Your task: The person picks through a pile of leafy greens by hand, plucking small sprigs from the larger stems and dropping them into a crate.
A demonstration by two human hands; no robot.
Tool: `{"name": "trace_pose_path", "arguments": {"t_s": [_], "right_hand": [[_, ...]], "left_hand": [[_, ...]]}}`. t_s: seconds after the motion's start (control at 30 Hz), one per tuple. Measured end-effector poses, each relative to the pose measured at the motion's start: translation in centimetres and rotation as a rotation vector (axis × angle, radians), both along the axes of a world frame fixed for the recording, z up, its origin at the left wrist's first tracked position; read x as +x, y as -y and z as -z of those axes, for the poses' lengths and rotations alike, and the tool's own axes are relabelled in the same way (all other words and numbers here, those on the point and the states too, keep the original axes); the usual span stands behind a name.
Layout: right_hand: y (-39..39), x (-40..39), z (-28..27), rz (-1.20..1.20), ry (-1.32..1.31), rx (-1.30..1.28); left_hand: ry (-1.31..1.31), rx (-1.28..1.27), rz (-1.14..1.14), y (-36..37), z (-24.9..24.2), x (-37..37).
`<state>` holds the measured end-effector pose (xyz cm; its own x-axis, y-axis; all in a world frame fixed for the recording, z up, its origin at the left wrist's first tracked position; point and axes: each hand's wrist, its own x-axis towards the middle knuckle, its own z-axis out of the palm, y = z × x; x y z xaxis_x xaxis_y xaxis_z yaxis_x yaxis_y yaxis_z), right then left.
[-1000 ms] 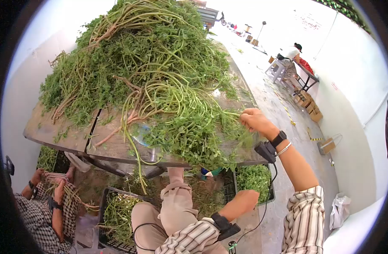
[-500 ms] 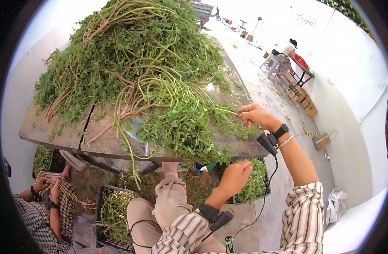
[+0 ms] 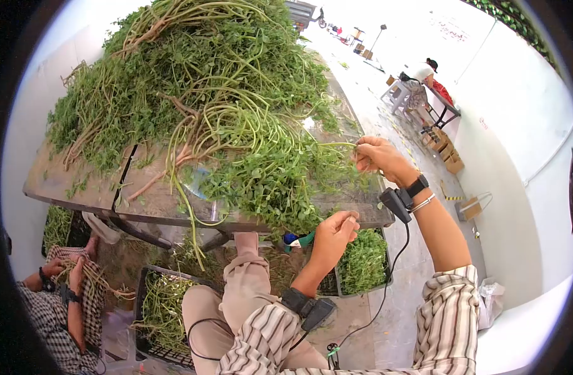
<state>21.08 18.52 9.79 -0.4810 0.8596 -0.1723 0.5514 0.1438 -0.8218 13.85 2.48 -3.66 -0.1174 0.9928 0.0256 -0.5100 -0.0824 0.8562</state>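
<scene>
A large heap of leafy green plants (image 3: pixel 199 69) with pale stems and brown roots lies on the wooden table (image 3: pixel 55 181). Past the table's right side, my right hand (image 3: pixel 383 159) pinches the end of a green stem (image 3: pixel 337 145) that runs back into the leaves. My left hand (image 3: pixel 336 237) is at the table's front edge, below and left of my right hand. Its fingers are pressed together, and whatever they may hold is too small to make out. Dark devices are strapped on both wrists.
Crates of greens (image 3: pixel 167 306) (image 3: pixel 363 262) stand on the floor under and before the table. At the left sits a co-worker (image 3: pixel 55 319) with stems in both hands. Farther back, another person (image 3: pixel 417 87) leans over a small table near cardboard boxes (image 3: pixel 446 150).
My right hand has moved up slightly with the stem. My left hand has risen and shifted left toward the table's front edge. The view has shifted a little.
</scene>
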Motion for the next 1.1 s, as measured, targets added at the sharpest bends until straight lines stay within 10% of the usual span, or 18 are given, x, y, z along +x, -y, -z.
{"name": "trace_pose_path", "arguments": {"t_s": [0.33,0.77,1.1], "right_hand": [[-3.5,0.2,3.5,-0.134,0.402,0.871],[-4.7,0.5,3.4,0.085,0.298,0.669],[-2.1,-2.9,4.2,-0.292,0.368,0.413]], "left_hand": [[0.019,0.026,0.029,0.1,0.4,0.3],[-0.065,0.048,0.022,0.2,0.4,0.8],[-0.126,0.045,0.036,0.1,1.1,1.4]]}}
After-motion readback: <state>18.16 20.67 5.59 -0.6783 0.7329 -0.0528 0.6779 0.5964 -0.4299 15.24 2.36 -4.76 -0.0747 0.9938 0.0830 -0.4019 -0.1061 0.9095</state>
